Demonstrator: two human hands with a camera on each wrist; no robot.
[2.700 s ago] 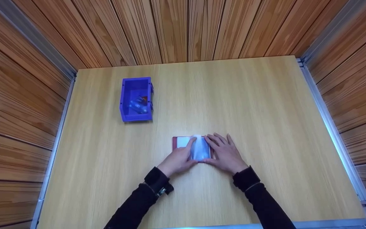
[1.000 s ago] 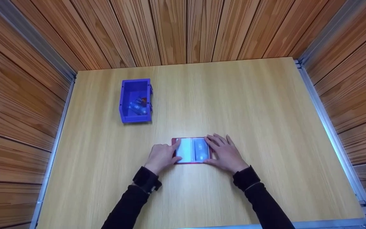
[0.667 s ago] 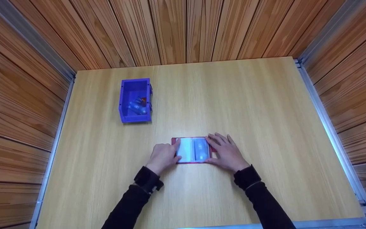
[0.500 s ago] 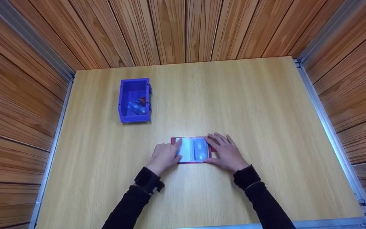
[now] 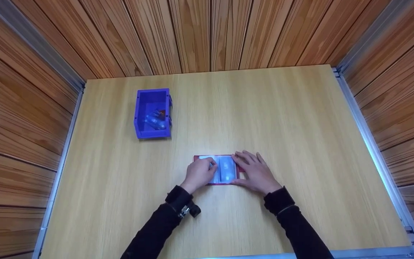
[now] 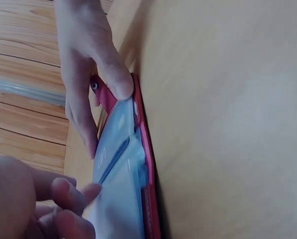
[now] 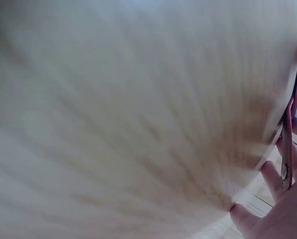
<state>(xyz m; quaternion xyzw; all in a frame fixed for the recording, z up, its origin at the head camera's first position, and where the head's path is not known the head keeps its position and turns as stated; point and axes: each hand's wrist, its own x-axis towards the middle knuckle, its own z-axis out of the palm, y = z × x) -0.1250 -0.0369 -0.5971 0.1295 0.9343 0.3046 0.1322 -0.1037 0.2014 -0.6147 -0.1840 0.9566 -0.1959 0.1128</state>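
A red card holder (image 5: 196, 157) with clear plastic sleeves (image 5: 227, 169) lies spread open on the table; its snap strap (image 6: 102, 94) sticks out on the right side. Over the left-hand sleeves is my left hand (image 5: 198, 172), its fingers loosely bent. One fingertip (image 6: 92, 192) is at the sleeve surface, and nothing shows between the fingertips. My right hand (image 5: 255, 172) presses the right end of the holder, thumb on the near corner and extended fingers along the far edge. In the right wrist view, the strap (image 7: 286, 149) passes across the right hand's fingers.
A blue plastic bin (image 5: 153, 133) stands at the back left, holding a clear bottle-like piece (image 5: 155, 120) and a small orange-brown item (image 5: 162, 113). Wood-patterned walls (image 5: 210, 36) and metal rails (image 5: 372, 133) border the table (image 5: 282, 126).
Earlier, my left hand smoothed a lifted sleeve over to the left and rested at the holder's left edge. Now it has moved right, over the sleeves, with fingers more bent. The right hand stays put.
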